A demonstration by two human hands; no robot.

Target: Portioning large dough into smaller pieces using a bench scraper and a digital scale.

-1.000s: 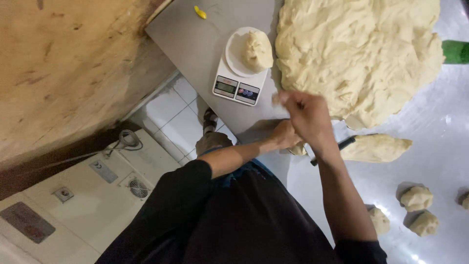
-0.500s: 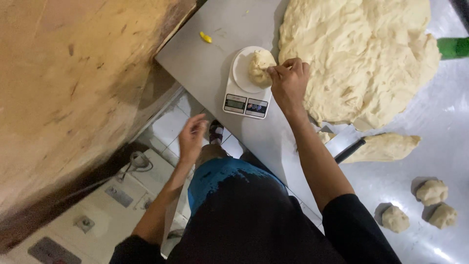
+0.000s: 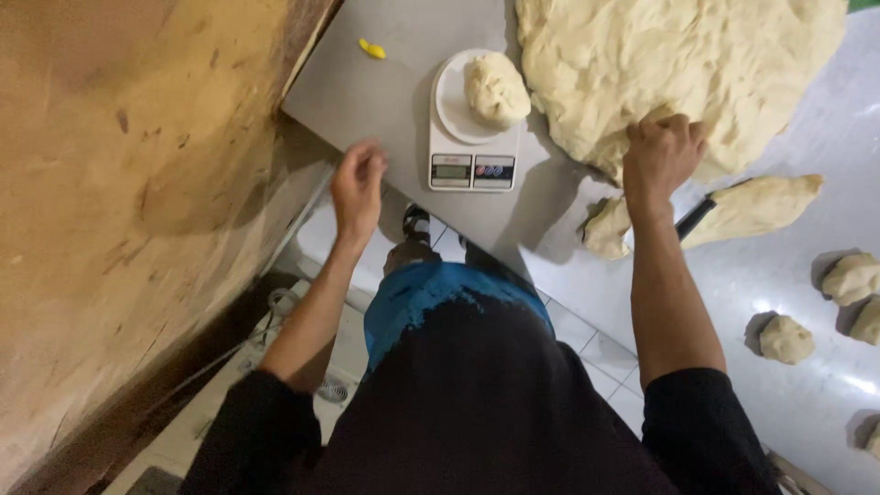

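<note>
A small white kitchen scale (image 3: pixel 473 156) stands on the grey steel table (image 3: pixel 385 92) with a lump of dough (image 3: pixel 496 89) on its round pan. To its right lies a very large mass of dough (image 3: pixel 678 64). My right hand (image 3: pixel 662 156) presses on the near edge of that mass, fingers curled into it. My left hand (image 3: pixel 357 186) hovers at the table's near edge left of the scale, fingers loosely apart, holding nothing.
A cut strip of dough (image 3: pixel 752 206) and a smaller piece (image 3: pixel 607 227) lie near my right wrist, with a black knife handle (image 3: pixel 694 218) between them. Several dough balls (image 3: pixel 786 339) sit at the right. A small yellow bit (image 3: pixel 372 49) lies far left. A brown wall is at left.
My right hand left the lump on the scale and moved right onto the big dough mass. My left hand rose from below the table to its near edge.
</note>
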